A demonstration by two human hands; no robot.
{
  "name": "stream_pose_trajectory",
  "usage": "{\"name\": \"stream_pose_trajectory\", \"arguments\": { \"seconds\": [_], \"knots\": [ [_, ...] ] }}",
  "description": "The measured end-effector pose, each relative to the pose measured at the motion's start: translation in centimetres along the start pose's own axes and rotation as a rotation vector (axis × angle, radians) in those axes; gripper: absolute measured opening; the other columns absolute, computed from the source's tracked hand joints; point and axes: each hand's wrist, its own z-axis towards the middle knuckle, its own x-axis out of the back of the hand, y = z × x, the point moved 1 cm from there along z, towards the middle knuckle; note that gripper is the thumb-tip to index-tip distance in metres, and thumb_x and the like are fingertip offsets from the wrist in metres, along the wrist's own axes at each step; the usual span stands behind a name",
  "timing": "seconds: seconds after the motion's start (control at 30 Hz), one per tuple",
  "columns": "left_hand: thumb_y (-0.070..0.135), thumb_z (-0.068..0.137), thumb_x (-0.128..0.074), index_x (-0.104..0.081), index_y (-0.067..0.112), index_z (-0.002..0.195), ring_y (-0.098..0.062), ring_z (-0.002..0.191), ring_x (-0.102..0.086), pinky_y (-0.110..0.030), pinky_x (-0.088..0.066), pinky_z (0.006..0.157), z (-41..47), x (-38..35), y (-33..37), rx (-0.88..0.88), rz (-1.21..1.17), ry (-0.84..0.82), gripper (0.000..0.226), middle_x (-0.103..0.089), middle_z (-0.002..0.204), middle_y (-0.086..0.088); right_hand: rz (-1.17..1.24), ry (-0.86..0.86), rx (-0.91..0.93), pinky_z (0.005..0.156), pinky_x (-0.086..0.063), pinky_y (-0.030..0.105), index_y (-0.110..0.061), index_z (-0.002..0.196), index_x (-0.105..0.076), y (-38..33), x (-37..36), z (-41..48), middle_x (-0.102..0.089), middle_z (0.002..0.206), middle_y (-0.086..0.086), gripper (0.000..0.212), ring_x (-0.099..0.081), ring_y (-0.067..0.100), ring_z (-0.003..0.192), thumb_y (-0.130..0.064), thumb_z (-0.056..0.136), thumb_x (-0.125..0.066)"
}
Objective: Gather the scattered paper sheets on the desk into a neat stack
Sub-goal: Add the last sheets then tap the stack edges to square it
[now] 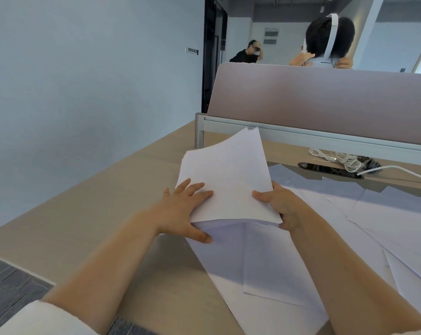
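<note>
In the head view, you hold a stack [225, 180] of white sheets lifted off the tabletop [88, 213], tilted so its far end rises toward the divider [325, 102]. Your right hand [280, 206] has its grip clamped on the stack's near right corner, thumb on top and fingers underneath. Your left hand [183, 211] lies spread, its grip apart, fingers flat on the stack's near left edge and thumb pressing a loose sheet [253, 267] below. More loose sheets [373, 213] lie overlapping to the right, flat on the tabletop. The paper is thin, plain and matte, with no writing to read. The tabletop is smooth beige laminate; the divider is a dull mauve panel in a grey metal frame. A tangled white cable [342, 160] sits near a black cable slot [325, 168].
</note>
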Motion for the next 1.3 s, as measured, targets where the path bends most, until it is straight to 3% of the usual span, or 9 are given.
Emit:
{"name": "stream_pose_trajectory", "arguments": {
  "seconds": [0.27,0.4,0.5,0.63,0.73,0.83,0.97,1.1,1.3],
  "knots": [
    [0.075,0.056,-0.066,0.003,0.041,0.148,-0.034,0.145,0.013,-0.054,-0.011,0.116,-7.7,1.9,-5.8,0.414,-0.102,0.095,0.12,0.015,0.158,0.002,-0.007,-0.142,0.046,0.074,-0.052,0.039,-0.017,0.132,-0.044,-1.0,-9.6,-0.3,-0.06,0.12,0.009,0.047,-0.058,0.03,0.097,-0.004,0.09,-0.059],
    [0.067,0.061,-0.072,0.005,0.032,0.15,-0.027,0.146,-0.012,-0.04,-0.023,0.115,-11.4,1.0,-8.9,0.524,-0.137,0.027,0.123,0.014,0.158,-0.002,-0.079,-0.219,-0.039,0.074,-0.05,0.037,-0.009,0.131,-0.044,1.8,-14.9,0.0,-0.058,0.125,0.011,0.044,-0.058,0.025,0.091,-0.006,0.091,-0.059],
    [0.07,0.06,-0.07,0.004,0.033,0.15,-0.027,0.145,-0.013,-0.041,-0.021,0.117,-13.3,-0.4,-10.7,0.581,-0.119,-0.032,0.122,0.01,0.159,0.0,-0.187,-0.228,-0.069,0.076,-0.054,0.038,-0.003,0.126,-0.051,3.5,-17.7,0.2,-0.062,0.12,0.012,0.042,-0.064,0.028,0.094,-0.01,0.087,-0.066],
    [0.084,0.054,-0.058,-0.002,0.034,0.15,-0.033,0.145,-0.002,-0.048,-0.013,0.118,-14.9,-1.6,-11.9,0.646,-0.12,-0.03,0.122,0.007,0.159,0.0,-0.416,-0.219,0.03,0.096,-0.049,0.04,-0.003,0.126,-0.052,3.5,-20.1,0.1,-0.06,0.126,0.012,0.045,-0.059,0.03,0.111,-0.019,0.086,-0.067],
    [0.103,0.016,-0.024,-0.001,0.036,0.15,-0.034,0.145,0.002,-0.051,-0.011,0.117,-15.6,-1.8,-12.2,0.655,-0.124,-0.012,0.152,0.007,0.159,0.001,-0.538,-0.182,0.094,0.091,-0.045,0.031,-0.001,0.128,-0.05,3.2,-21.2,-0.1,-0.058,0.128,0.012,0.044,-0.056,0.029,0.115,-0.025,0.091,-0.06],
    [0.103,0.008,-0.006,0.002,0.035,0.15,-0.034,0.145,0.004,-0.053,-0.008,0.117,-15.5,-2.1,-12.3,0.654,-0.076,-0.009,0.158,0.009,0.159,0.001,-0.628,-0.121,0.132,0.091,-0.046,0.035,0.001,0.124,-0.052,3.0,-21.3,-0.6,-0.06,0.123,0.014,0.043,-0.058,0.031,0.111,-0.03,0.094,-0.051],
    [0.098,0.017,0.015,-0.001,0.034,0.15,-0.033,0.145,0.013,-0.062,0.005,0.111,-15.2,-1.8,-11.6,0.67,0.004,0.028,0.149,0.008,0.16,-0.001,-0.713,-0.112,0.151,0.098,-0.042,0.037,0.006,0.129,-0.047,2.3,-20.4,-1.7,-0.055,0.13,0.018,0.045,-0.053,0.033,0.118,-0.023,0.095,-0.05],
    [0.098,0.021,0.012,-0.003,0.033,0.151,-0.028,0.145,0.018,-0.064,0.013,0.107,-14.4,-1.3,-10.2,0.607,0.094,0.005,0.146,0.008,0.16,-0.001,-0.692,-0.146,0.157,0.104,-0.034,0.033,-0.003,0.145,-0.028,1.7,-18.1,-2.3,-0.037,0.148,0.012,0.061,-0.039,0.028,0.133,-0.023,0.093,-0.054],
    [0.086,0.064,-0.016,-0.009,0.03,0.151,-0.019,0.147,0.011,-0.05,0.004,0.116,-11.6,-1.1,-4.0,0.342,0.099,0.103,0.103,0.004,0.16,0.002,-0.57,-0.094,0.238,0.091,-0.044,0.03,-0.013,0.136,-0.041,1.0,-12.1,-3.9,-0.054,0.122,0.005,0.051,-0.052,0.018,0.1,-0.022,0.089,-0.059]
  ]
}}
